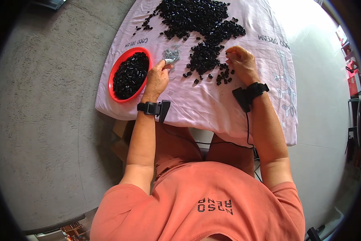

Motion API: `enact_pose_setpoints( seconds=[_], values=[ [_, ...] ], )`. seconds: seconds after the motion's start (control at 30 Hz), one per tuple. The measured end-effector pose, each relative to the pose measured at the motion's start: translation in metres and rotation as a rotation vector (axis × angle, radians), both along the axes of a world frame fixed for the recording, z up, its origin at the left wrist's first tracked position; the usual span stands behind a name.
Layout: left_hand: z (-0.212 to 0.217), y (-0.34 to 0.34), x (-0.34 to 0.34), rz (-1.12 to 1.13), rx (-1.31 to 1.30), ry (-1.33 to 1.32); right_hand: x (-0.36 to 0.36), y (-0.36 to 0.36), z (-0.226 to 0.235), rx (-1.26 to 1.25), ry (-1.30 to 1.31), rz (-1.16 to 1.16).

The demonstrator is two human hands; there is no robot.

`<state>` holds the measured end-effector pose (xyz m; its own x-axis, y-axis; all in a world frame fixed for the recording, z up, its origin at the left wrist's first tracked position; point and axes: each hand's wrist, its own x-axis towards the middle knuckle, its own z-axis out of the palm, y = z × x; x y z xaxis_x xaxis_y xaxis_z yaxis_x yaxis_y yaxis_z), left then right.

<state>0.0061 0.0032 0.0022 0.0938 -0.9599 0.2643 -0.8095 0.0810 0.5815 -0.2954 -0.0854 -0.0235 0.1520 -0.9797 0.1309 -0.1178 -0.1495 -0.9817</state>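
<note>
My left hand [158,79] is closed in a pinch beside a small heap of thin silvery metal pins [172,53]. A silvery covering [169,61] shows at its fingertips; whatever they hold is too small to make out. My right hand [243,65] pinches at the right edge of the loose small black plastic pieces [204,58], and a dark bit, apparently one such piece, shows at its fingertips. To the left of my left hand, a red oval basin [111,89] is filled with similar black pieces.
A pink printed cloth [196,108] covers the table. The large main pile of black pieces [192,16] spreads across its far side, with strays around. Black straps with small boxes sit on both wrists, and a cable [212,143] runs across my lap.
</note>
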Motion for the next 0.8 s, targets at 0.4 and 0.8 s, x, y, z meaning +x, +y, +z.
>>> enact_pose_setpoints(
  seconds=[0.4, 0.8],
  values=[
    [0.002, 0.001, -0.006, 0.014, -0.034, -0.029, 0.001, 0.002, 0.001, 0.000, -0.044, -0.012],
    [-0.002, -0.005, 0.000, 0.020, -0.003, -0.054, 0.002, 0.003, 0.004, -0.001, -0.044, -0.015]
  ],
)
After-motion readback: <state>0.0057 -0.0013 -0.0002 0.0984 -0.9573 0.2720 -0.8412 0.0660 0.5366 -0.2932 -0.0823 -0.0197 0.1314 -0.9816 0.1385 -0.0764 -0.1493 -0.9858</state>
